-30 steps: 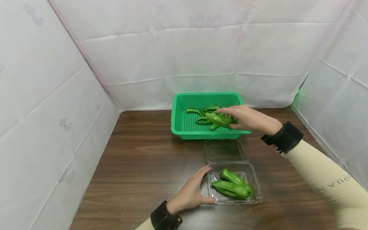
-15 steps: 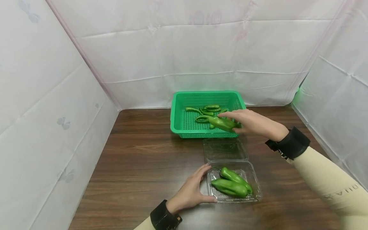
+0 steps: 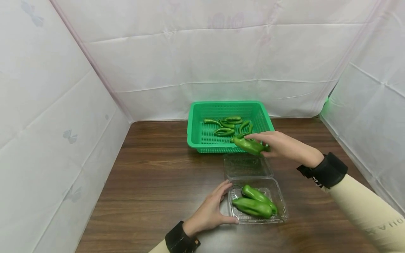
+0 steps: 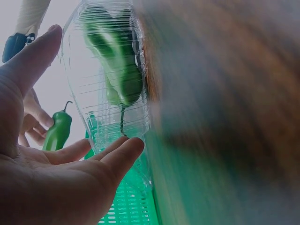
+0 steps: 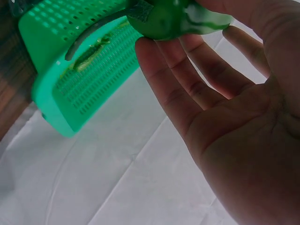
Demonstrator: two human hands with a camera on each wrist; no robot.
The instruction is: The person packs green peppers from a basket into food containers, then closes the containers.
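On the dark wooden worktop stands my green perforated basket, with about five slim green peppers lying in it. Nearer me lies the clear plastic clamshell box, lid open flat, two glossy green peppers side by side in its tray. My left hand rests open-fingered against the box's left edge. My right hand pinches one glossy, stemmed green pepper in the air over the basket's near rim.
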